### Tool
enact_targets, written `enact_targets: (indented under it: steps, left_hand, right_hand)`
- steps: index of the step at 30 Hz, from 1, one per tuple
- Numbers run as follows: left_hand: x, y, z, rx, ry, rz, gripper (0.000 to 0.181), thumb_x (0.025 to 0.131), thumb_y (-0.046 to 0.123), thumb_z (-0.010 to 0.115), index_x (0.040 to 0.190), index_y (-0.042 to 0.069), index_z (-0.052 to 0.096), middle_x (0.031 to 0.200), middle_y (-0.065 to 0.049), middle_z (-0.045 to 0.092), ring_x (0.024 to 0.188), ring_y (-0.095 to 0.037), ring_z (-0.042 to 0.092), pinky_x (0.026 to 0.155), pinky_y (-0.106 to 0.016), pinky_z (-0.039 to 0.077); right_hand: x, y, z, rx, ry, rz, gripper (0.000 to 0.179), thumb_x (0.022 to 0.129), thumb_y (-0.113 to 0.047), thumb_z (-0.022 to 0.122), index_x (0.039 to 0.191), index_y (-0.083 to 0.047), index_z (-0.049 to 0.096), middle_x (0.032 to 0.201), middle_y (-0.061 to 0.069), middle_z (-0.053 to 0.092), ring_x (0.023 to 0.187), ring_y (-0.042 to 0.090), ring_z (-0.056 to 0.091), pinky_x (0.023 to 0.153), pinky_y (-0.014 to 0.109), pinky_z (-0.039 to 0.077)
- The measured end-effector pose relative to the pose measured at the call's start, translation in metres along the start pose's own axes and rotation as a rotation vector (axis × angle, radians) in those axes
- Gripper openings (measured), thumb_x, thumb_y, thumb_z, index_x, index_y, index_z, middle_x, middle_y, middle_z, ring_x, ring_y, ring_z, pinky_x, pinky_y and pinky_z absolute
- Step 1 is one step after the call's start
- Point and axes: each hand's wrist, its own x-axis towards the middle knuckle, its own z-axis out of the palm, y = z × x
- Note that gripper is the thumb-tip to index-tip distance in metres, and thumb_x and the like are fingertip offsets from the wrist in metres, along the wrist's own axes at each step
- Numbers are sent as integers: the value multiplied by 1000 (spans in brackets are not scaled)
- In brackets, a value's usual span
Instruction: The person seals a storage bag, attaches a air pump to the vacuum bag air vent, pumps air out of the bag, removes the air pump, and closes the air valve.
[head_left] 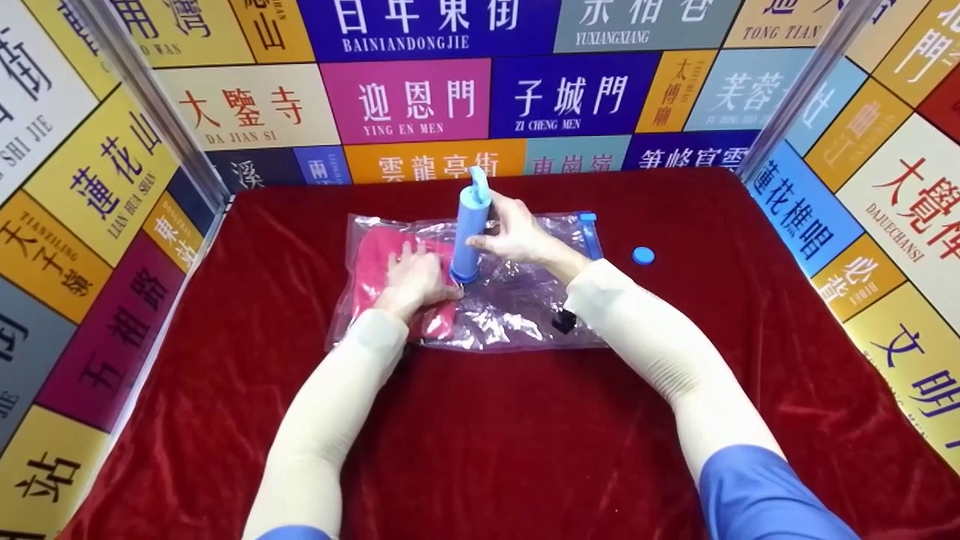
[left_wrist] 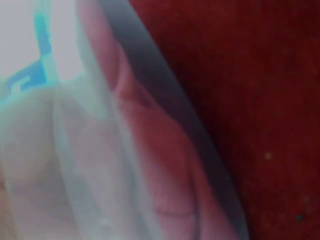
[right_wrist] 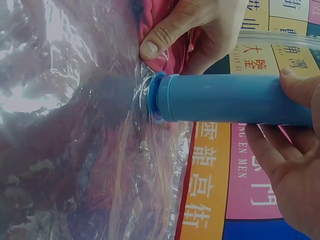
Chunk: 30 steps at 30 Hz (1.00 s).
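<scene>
A clear plastic vacuum bag (head_left: 517,307) lies flat with a folded pink cloth (head_left: 373,262) inside its left part. My left hand (head_left: 416,279) presses on the bag over the cloth, fingers spread, thumb beside the blue valve (right_wrist: 155,97). On that valve stands a blue hand pump (head_left: 470,236), nearly upright. With thumb and fingers around its upper barrel, my right hand (head_left: 517,231) holds the pump from the right. The pump handle (head_left: 478,182) sits low at the barrel's top. In the left wrist view the cloth (left_wrist: 165,165) shows blurred through the bag.
A round blue cap (head_left: 643,256) lies on the red velvet cloth (head_left: 480,435) to the right of the bag. Along the bag's right end runs a blue strip (head_left: 590,236). A small black piece (head_left: 563,321) is near its front edge. Printed sign panels (head_left: 405,101) wall the table's back and sides.
</scene>
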Motion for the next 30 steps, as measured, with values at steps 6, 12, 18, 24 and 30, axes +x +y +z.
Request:
enact_targets:
  steps: [6, 12, 18, 24, 30]
  left_hand:
    - [0, -1, 0, -15, -11, 1, 76, 92, 59, 88, 153, 18, 69, 186, -24, 22, 177, -48, 10, 145, -67, 7]
    - [-1, -1, 0, -27, -5, 0, 76, 91, 60, 88, 151, 17, 70, 186, -25, 22, 177, -48, 9, 145, -67, 6]
    - [-1, 0, 0, -3, -5, 0, 80, 91, 61, 88, 154, 16, 68, 187, -24, 22, 177, -47, 11, 145, -67, 8]
    - [0, 1, 0, 8, -10, -2, 85, 91, 61, 88, 158, 14, 64, 187, -24, 22, 177, -47, 11, 145, -66, 9]
    - [1, 1, 1, -17, -20, -15, 84, 91, 59, 89, 156, 12, 65, 187, -24, 18, 178, -46, 8, 145, -66, 6]
  right_hand:
    - [0, -2, 6, -58, 114, -4, 64, 86, -16, 98, 140, -7, 65, 132, 20, 81, 123, 39, 80, 112, 54, 64]
    - [2, -3, 16, -143, 223, 21, 63, 82, -28, 101, 130, -11, 65, 122, 14, 83, 108, 31, 80, 98, 45, 65]
    - [2, -4, 25, -195, 314, 56, 62, 80, -34, 101, 125, -14, 63, 108, 10, 83, 91, 23, 71, 79, 36, 56]
    - [2, -6, 33, -206, 406, 81, 62, 76, -38, 102, 118, -14, 62, 104, 8, 82, 93, 24, 74, 80, 38, 58]
    - [3, -9, 38, -185, 445, 117, 63, 75, -38, 103, 116, -14, 61, 109, 7, 83, 100, 27, 77, 86, 42, 62]
